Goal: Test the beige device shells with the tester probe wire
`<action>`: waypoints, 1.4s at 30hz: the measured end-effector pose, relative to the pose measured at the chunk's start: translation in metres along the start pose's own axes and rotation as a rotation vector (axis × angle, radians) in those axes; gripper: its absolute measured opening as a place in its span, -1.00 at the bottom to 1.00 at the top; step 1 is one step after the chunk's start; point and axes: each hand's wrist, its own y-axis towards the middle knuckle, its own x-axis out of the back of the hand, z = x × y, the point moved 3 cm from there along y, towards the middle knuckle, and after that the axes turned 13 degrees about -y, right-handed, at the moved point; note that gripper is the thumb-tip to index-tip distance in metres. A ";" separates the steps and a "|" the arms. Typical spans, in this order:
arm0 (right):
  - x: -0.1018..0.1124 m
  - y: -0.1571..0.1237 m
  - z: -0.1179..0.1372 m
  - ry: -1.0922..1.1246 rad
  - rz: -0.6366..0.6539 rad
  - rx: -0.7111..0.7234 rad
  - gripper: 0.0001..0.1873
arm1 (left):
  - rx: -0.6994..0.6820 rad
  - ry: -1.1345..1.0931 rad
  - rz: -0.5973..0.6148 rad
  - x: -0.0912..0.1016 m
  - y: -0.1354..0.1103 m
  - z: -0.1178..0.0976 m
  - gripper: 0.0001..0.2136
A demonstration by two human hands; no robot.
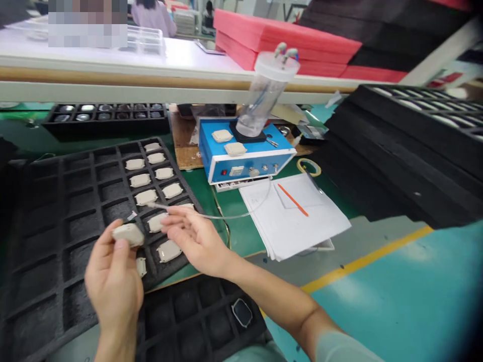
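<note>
Cream-coloured part (129,234) sits in the person's left hand (113,281), raised above the left side of a column of similar pieces in the large black tray (77,218). The left forearm rises almost straight from the bottom edge, the wrist upright and the back of the thumb toward the camera. The thumb presses on the near side of the part and the bent fingers (102,244) support it from behind, closed to its width.

The right forearm slants in from the lower right, and the right hand (196,239) hangs over the tray's right edge, palm turned inward. Its fingers are loosely curled and drawn together around a thin clear tube (230,216); how firmly they grip cannot be told. The tube's tip points left, near the held part but apart from it. Behind the hand, the tube runs toward a blue box (260,149), beside sheets of paper (264,221) on the green surface (243,234). A second black tray (183,305) lies below the right forearm.
</note>
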 end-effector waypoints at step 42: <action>0.066 -0.039 0.036 -0.657 -0.006 0.104 -0.81 | 0.692 -0.582 0.327 -0.028 -0.025 0.013 -0.67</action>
